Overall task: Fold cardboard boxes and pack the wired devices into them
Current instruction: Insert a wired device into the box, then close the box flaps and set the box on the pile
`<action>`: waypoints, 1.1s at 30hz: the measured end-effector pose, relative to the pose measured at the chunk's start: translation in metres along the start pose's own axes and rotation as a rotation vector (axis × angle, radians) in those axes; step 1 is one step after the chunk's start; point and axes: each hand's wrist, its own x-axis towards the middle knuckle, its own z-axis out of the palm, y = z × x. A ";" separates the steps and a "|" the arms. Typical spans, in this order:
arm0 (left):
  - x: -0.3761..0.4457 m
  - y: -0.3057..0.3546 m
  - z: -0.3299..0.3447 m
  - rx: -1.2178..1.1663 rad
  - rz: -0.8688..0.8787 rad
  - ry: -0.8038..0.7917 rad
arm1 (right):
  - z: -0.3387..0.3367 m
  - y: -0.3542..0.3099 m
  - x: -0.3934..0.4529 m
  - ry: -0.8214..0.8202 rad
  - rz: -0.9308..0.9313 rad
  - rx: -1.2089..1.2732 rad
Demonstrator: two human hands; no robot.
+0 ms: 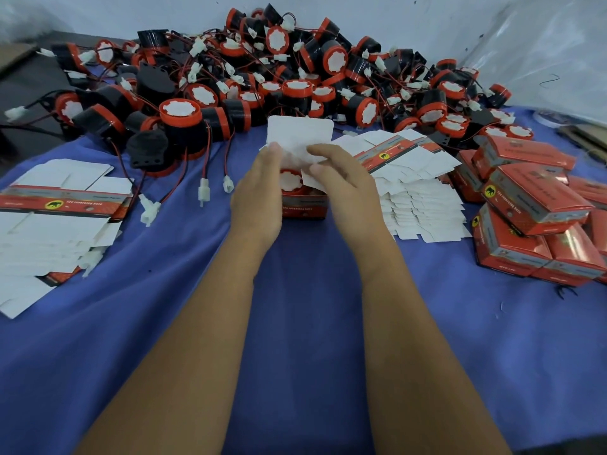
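Item one, as I see it from the head view: one red cardboard box [303, 205], standing between my two hands on the blue cloth [295, 307], top open. Contents: one wired device [290, 180], red rim and white face upward, seated inside; its lead is hidden from me. The white lid flap [300, 134] stands upright beyond my fingertips; a smaller side flap [312, 182] tilts inward over the device.

Left hand [258, 195]: against the box's left wall, fingers fairly straight and reaching up to the lid flap's lower edge. I cannot tell whether the thumb pinches anything.

Right hand [341, 178]: over the box's right side, fingers curled loosely, fingertips on the side flap and the base of the lid flap. Whether this is a pinch or just a press is blurred.

Item two: heap of loose devices [262, 77], black bodies, red rims, red-and-black wires with white plugs, piled beyond both hands and spreading well to either side.

Item three: stack of flat unfolded boxes [417, 188], white side up, just beside my right hand.

Item four: second stack of flat boxes [56, 211], one red printed band showing, well to the left of my left hand.

Item five: closed red boxes [532, 218], stacked unevenly well to the right of my right hand, past the flat stack. Their contents are not visible.
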 end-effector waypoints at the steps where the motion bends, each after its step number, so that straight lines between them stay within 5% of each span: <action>1: 0.001 0.000 0.000 -0.063 -0.051 0.015 | 0.000 0.001 0.001 0.011 0.030 0.039; 4: 0.006 -0.001 -0.002 -0.176 -0.125 0.017 | 0.004 0.004 0.003 0.053 0.029 -0.040; 9: 0.010 -0.009 -0.005 0.094 0.030 -0.055 | 0.014 0.008 0.004 0.238 -0.050 -0.072; 14: 0.010 -0.012 -0.005 0.075 0.109 -0.012 | 0.011 0.008 0.002 0.121 0.005 0.013; 19: 0.005 -0.010 -0.006 0.148 0.236 0.173 | 0.008 0.012 0.005 0.213 -0.031 -0.071; 23: 0.004 -0.009 -0.009 0.140 0.282 0.151 | 0.007 0.014 0.005 0.241 0.015 -0.023; 28: 0.006 -0.009 -0.016 0.077 0.189 0.107 | 0.006 0.012 0.005 0.271 0.141 0.242; 33: 0.015 0.001 -0.020 -0.268 -0.067 0.094 | 0.005 0.014 0.004 0.194 0.150 0.289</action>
